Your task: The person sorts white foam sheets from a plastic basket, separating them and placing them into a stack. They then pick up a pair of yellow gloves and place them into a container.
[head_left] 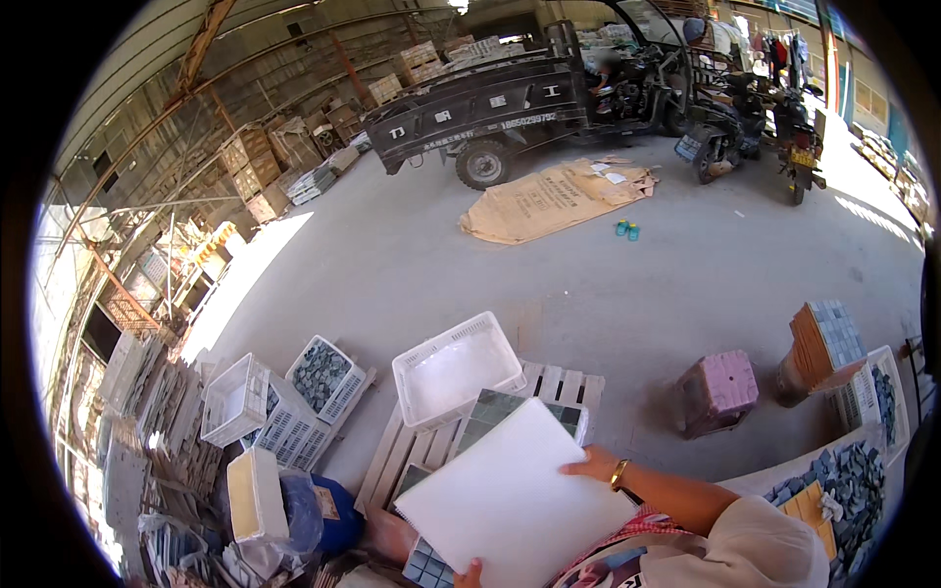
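Note:
A large white flat sheet [515, 495] is tilted in front of me at the lower middle. My right hand [588, 464], with a gold bracelet at the wrist, grips its right edge, thumb on top. At the near edge only a few fingertips of my left hand [470, 574] show, closed on the sheet; the rest is out of view. Partly covered by the sheet, a grey-green square-tiled panel [493, 407] lies on a wooden pallet [384, 461]. A blue mosaic tile sheet [427, 565] peeks out at the lower left.
A white plastic crate [458, 367] stands on the pallet's far end. At left are crates of stone chips [321, 367] and a blue drum [338, 514]. Rightward are a pink stool [718, 392], stacked tile sheets [828, 338] and loose dark tiles [843, 490]. A cargo tricycle [480, 103] is parked beyond flattened cardboard [554, 201].

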### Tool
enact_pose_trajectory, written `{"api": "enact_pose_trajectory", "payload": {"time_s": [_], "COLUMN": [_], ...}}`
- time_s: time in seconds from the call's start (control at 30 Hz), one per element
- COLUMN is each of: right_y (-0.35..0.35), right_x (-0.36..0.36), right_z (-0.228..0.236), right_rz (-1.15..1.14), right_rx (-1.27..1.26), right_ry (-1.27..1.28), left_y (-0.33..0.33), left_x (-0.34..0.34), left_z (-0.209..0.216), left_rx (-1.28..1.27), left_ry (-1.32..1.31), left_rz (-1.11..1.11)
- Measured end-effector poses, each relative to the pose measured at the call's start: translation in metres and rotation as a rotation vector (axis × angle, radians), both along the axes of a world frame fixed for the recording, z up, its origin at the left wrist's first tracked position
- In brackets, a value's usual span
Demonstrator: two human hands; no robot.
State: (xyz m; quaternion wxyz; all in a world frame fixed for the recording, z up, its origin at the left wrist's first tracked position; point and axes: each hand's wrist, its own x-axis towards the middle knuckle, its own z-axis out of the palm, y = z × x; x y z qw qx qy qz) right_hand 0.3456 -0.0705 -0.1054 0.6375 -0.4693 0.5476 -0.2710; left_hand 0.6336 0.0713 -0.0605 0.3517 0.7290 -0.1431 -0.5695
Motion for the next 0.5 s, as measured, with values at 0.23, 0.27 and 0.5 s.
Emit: {"api": "enact_pose_trajectory", "payload": {"time_s": [0.23,0.27,0.5], "right_y": [-0.031,-0.036,-0.062], "right_x": [-0.119,-0.138,-0.276], "right_z": [-0.009,-0.005,-0.032], "right_rz": [-0.533,-0.575,-0.780], "right_rx": [-0.276,-0.307,-0.399], "right_ry": [0.043,0.042,0.314], "left_y": [-0.119,-0.136,-0.211], "left_x": [-0.107,-0.134,-0.269], "left_z": [-0.057,-0.050,-0.037], "left_rx": [-0.400,-0.300,-0.519], "left_ry": [0.084,0.019,-0.189], "left_rz": [-0.134,-0.170,-0.457]}}
